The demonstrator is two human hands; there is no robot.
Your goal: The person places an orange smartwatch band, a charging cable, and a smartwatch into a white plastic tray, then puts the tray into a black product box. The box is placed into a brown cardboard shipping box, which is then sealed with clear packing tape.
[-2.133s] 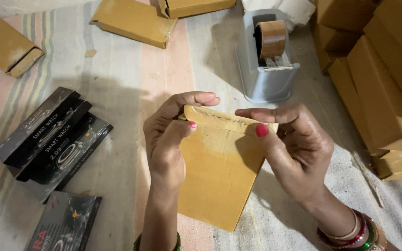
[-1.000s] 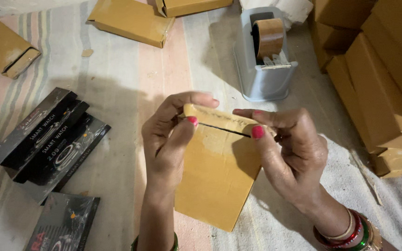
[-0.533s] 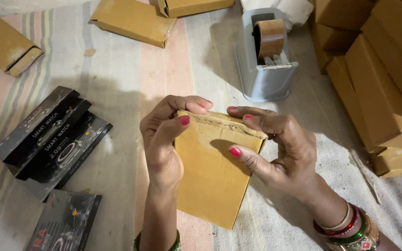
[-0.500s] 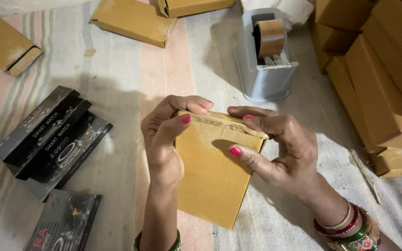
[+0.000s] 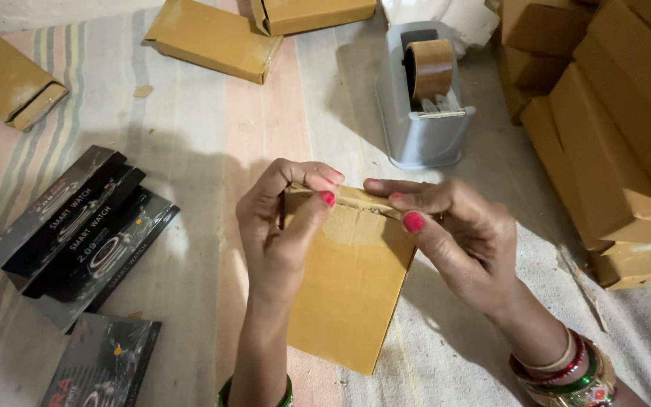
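Note:
A flat brown cardboard box (image 5: 348,290) is held upright over a striped cloth, its top flap end between both hands. My left hand (image 5: 284,226) grips the top left corner, thumb and fingers pinching the flap. My right hand (image 5: 453,234) holds the top right edge, fingers laid along the flap and thumb on the front face. The flap looks pressed down into the box. Bangles ring my right wrist.
A grey tape dispenser (image 5: 420,113) with brown tape stands just beyond the hands. Black product boxes (image 5: 80,230) lie at the left. Brown cartons are stacked at the right (image 5: 612,128), others lie at the far edge (image 5: 216,38) and far left (image 5: 9,79).
The box's top flap has been folded down and closed. My right fingers shifted along the top edge, and both hands now pinch the closed flap.

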